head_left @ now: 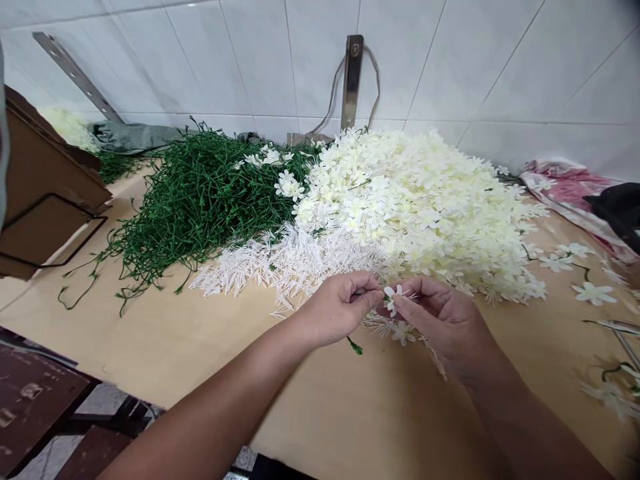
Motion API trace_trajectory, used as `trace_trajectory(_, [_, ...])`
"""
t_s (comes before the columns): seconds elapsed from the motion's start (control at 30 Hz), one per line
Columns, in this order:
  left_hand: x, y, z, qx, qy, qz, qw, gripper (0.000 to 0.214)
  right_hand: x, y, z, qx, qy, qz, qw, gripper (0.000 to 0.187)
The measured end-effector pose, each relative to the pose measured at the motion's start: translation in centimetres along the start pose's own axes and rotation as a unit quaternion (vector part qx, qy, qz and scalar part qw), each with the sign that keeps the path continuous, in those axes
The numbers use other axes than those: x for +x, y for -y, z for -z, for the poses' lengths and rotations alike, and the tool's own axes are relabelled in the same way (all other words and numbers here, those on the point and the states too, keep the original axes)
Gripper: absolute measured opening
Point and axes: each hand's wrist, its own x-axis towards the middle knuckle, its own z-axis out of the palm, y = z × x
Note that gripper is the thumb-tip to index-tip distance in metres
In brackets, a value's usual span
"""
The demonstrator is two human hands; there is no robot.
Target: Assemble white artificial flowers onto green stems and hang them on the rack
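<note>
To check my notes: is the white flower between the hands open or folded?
Open: the flower shows white petals spread apart.

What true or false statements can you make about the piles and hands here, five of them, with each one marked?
1. The green stem pile lies left of the white flower pile. True.
2. The left hand lies flat on the table. False: it pinches a green stem.
3. The right hand grips a white flower. True.
4. The pink-and-white cloth lies at the left edge. False: it lies to the right of the white flower pile.
5. The thin white sticks are inside a bowl. False: they lie loose on the table.
</note>
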Motion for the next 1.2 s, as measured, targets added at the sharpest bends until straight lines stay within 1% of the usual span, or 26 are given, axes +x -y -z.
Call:
trace_trajectory(0.1, [0.2, 0.1, 0.0, 0.011, -0.014, -0.006, 1.000, 0.013, 0.0, -0.2, 0.0, -0.030, -0.004, -0.004, 1.000, 0.019])
trace_trajectory(0.17, [0.3, 0.0, 0.0, 0.000, -0.017, 0.003, 1.000, 0.013, -0.1, -0.3, 0.0, -0.040, -0.004, -0.004, 0.999, 0.018])
trace_trajectory(0.33, [0.3, -0.5, -0.1, -0.082, -0.025, 0.036, 0.996, 0.016, -0.3, -0.6, -0.2, -0.024, -0.006, 0.026, 0.999, 0.018])
trace_trajectory(0.47, [0.2, -0.4, -0.3, -0.115, -0.036, 0.034, 0.992, 0.017, -0.2, -1.0, -0.5, -0.025, -0.020, 0.041, 0.999, 0.017])
trace_trajectory(0.7, [0.3, 0.2, -0.4, -0.074, -0.048, 0.042, 0.995, 0.015, -0.4, -1.0, -1.0, -0.068, -0.046, 0.065, 0.994, 0.016])
trace_trajectory(0.83, [0.4, 0.3, -0.3, -0.047, -0.045, 0.028, 0.998, 0.016, -0.5, -0.8, -0.9, -0.089, -0.048, 0.078, 0.992, 0.014])
trace_trajectory(1.07, [0.4, 0.6, -0.3, -0.016, -0.039, 0.006, 0.999, 0.015, -0.1, -0.9, -1.1, -0.090, -0.039, 0.095, 0.991, 0.012])
trace_trajectory(1.2, [0.4, 0.7, -0.4, -0.009, -0.041, -0.006, 0.999, 0.016, -0.3, -0.9, -1.5, -0.096, -0.060, 0.107, 0.988, 0.012])
